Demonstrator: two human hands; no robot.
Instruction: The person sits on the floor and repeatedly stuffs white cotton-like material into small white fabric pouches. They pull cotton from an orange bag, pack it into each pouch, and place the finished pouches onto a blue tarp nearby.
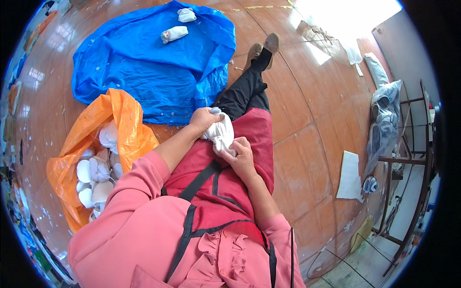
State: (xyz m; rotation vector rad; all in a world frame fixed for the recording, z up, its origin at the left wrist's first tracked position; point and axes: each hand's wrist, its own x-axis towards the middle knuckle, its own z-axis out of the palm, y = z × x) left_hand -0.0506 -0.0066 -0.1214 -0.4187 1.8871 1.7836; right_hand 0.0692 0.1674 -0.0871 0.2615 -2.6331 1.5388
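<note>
Over my lap I hold a white cloth bundle (pixel 222 134), gathered and creased along its length. My left hand (pixel 203 120) is closed on its far end, with the thumb lying across the cloth. At the near end, the fingers of my right hand (pixel 243 157) pinch the bunched cloth. What lies inside the bundle is hidden. Left of my lap, an orange plastic bag (pixel 128 113) stands with its mouth open. White and beige cup-shaped pads (pixel 102 191) fill it.
A blue plastic sheet (pixel 144 72) lies on the tiled floor ahead, bearing two white wrapped bundles (pixel 175 34). My legs stretch out beside it. On the right are a white sheet (pixel 349 176), a clear plastic bag (pixel 384 115) with dark contents and a metal rack (pixel 403 160).
</note>
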